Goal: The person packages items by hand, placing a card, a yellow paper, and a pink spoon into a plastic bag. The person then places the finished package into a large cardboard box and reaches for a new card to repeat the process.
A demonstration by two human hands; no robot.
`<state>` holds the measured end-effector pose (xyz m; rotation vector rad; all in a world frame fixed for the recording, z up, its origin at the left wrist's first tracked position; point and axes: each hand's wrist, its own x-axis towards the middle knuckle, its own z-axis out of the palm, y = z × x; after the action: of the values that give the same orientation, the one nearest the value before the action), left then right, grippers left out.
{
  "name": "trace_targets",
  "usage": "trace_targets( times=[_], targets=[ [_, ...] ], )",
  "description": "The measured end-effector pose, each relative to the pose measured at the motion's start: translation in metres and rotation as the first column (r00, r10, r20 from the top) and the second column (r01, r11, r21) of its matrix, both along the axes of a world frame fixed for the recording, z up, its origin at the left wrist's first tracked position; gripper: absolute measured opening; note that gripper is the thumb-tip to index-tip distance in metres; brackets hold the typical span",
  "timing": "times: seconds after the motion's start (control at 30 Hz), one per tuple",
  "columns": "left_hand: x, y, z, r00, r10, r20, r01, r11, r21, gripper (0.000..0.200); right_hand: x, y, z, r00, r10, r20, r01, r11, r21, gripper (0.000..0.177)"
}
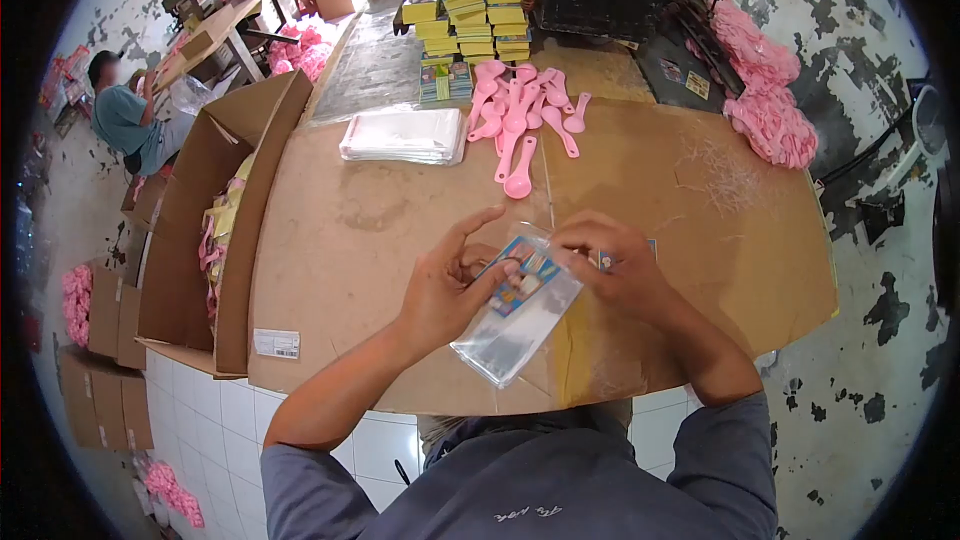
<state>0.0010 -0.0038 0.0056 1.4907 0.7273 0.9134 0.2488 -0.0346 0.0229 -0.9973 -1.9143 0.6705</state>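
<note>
A clear plastic bag [512, 342] is held slanted between my hands over the cardboard-covered table. In its upper part shows a colourful blue printed card [527, 280]. My left hand [447, 285] grips the bag and card from the left, thumb across the front and index finger stretched out. My right hand [612, 255] pinches the bag's upper right edge. A bit of another blue printed piece shows beside the right fingers, mostly hidden. Ahead of my hands lie several pink plastic spoons [517, 183] in a heap. Left of them is a stack of clear bags [402, 135].
Stacks of yellow-edged printed cards [463, 15] stand at the back. A long cardboard box [262, 205] with scraps borders the left side. Thin clear strips [725, 180] lie on the right. Pink bundles [765, 125] hang beyond. A person [140, 120] sits far left.
</note>
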Motion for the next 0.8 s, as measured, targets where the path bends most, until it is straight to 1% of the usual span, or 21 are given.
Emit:
trace_targets(
  times=[0.07, 0.17, 0.23, 0.27, 0.33, 0.43, 0.5, 0.53, 0.57, 0.63, 0.7, 0.73, 0.8],
  targets=[
    [0.000, -0.004, 0.009, 0.998, -0.007, -0.066, 0.005, 1.000, -0.029, 0.054, -0.001, 0.008, -0.009, 0.981, 0.178, 0.075, -0.186, 0.976, 0.117, 0.021],
    [-0.001, 0.001, 0.000, 0.994, 0.025, -0.103, -0.024, 1.000, 0.013, 0.047, 0.019, 0.045, -0.011, 0.923, 0.073, 0.377, -0.109, 0.991, 0.075, 0.021],
    [-0.002, 0.004, 0.001, 0.999, 0.026, -0.029, -0.028, 0.998, -0.060, 0.044, 0.030, 0.070, -0.002, 0.907, -0.193, 0.374, 0.169, 0.981, 0.095, 0.025],
    [-0.002, 0.005, 0.002, 1.000, 0.028, 0.008, -0.027, 0.995, -0.095, 0.042, 0.037, 0.087, -0.008, 0.877, -0.268, 0.399, 0.193, 0.956, 0.219, 0.025],
    [-0.002, 0.007, -0.007, 0.999, 0.026, 0.037, -0.021, 0.994, -0.108, 0.040, 0.051, 0.120, -0.035, 0.807, -0.423, 0.412, 0.215, 0.860, 0.462, 0.026],
    [-0.005, 0.014, -0.011, 0.999, 0.013, 0.047, -0.006, 0.989, -0.145, 0.037, 0.057, 0.132, -0.049, 0.761, -0.464, 0.454, 0.274, 0.863, 0.424, 0.027],
    [-0.007, 0.016, -0.016, 0.998, 0.029, 0.059, -0.019, 0.986, -0.168, 0.035, 0.063, 0.126, -0.050, 0.777, -0.491, 0.394, 0.335, 0.852, 0.402, 0.025],
    [-0.007, 0.018, -0.019, 0.996, 0.046, 0.071, -0.034, 0.985, -0.169, 0.034, 0.059, 0.118, -0.043, 0.785, -0.503, 0.363, 0.365, 0.847, 0.386, 0.024],
    [-0.008, 0.020, -0.021, 0.995, 0.062, 0.080, -0.048, 0.984, -0.170, 0.033, 0.057, 0.108, -0.036, 0.753, -0.534, 0.384, 0.400, 0.835, 0.377, 0.023],
    [-0.008, 0.020, -0.019, 0.994, 0.072, 0.088, -0.057, 0.984, -0.168, 0.033, 0.047, 0.075, -0.002, 0.682, -0.591, 0.431, 0.471, 0.805, 0.360, 0.019],
    [-0.006, 0.018, -0.013, 0.994, 0.069, 0.083, -0.054, 0.984, -0.172, 0.034, 0.041, 0.047, 0.018, 0.879, -0.362, 0.310, 0.359, 0.931, 0.069, 0.015],
    [-0.004, 0.016, -0.009, 0.996, 0.059, 0.071, -0.045, 0.983, -0.176, 0.034, 0.040, 0.037, 0.024, 0.944, -0.250, 0.214, 0.270, 0.960, -0.069, 0.014],
    [-0.001, 0.013, -0.009, 0.998, 0.028, 0.049, -0.019, 0.985, -0.169, 0.034, 0.033, 0.025, 0.028, 0.966, -0.206, 0.154, 0.220, 0.972, -0.082, 0.013]
  ],
)
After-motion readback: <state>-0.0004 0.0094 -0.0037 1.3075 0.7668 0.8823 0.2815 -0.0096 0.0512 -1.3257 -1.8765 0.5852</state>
